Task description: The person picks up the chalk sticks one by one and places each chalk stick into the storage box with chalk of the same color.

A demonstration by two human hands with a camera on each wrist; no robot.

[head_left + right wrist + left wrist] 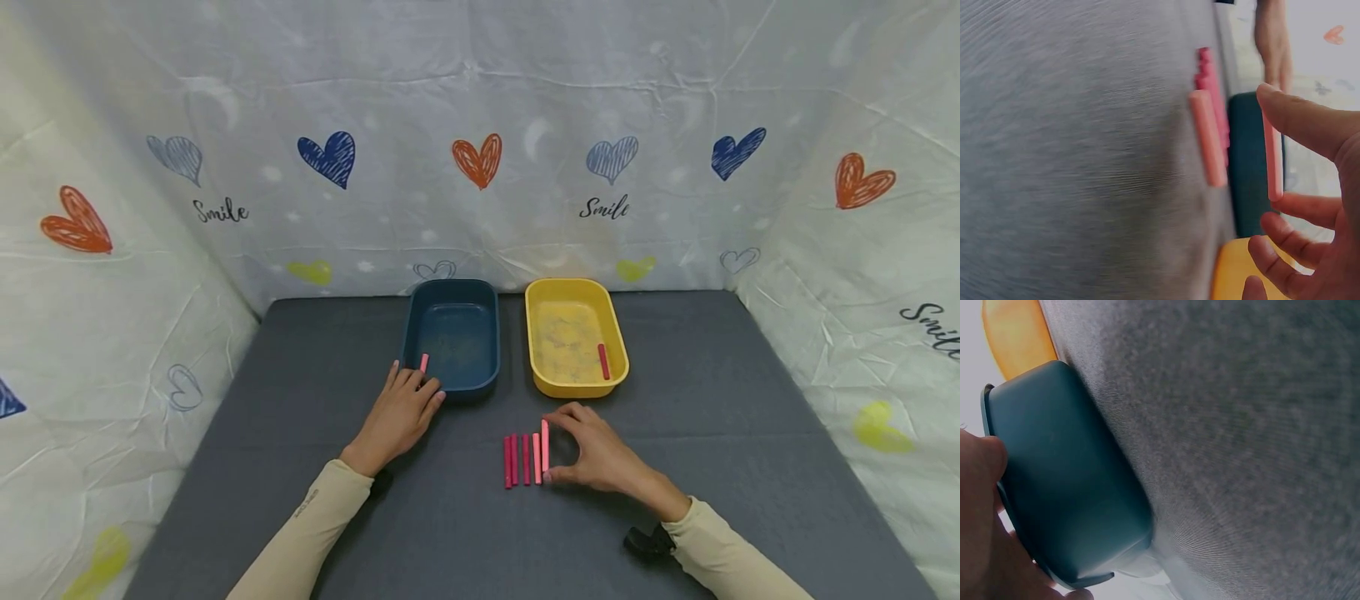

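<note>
My right hand (596, 450) pinches a light pink chalk-like stick (1274, 159) end to end between thumb and forefinger, its other fingers loosely bent. Beside it, another light pink stick (537, 458) and three darker crimson sticks (514, 460) lie in a row on the table. My left hand (401, 412) rests at the near left corner of the dark blue tub (486, 385), fingers loosely spread over the rim. Inside that tub, just past those fingers, shows a light pink stick (424, 362), its lower end hidden. The left wrist view has the thumb (991, 456) at the rim.
A yellow tub (534, 333) stands to the right of the blue one, with a crimson stick (603, 362) lying inside. Both tubs stand at the far edge of the dark grey table (315, 358), against a white curtain (405, 200) printed with hearts.
</note>
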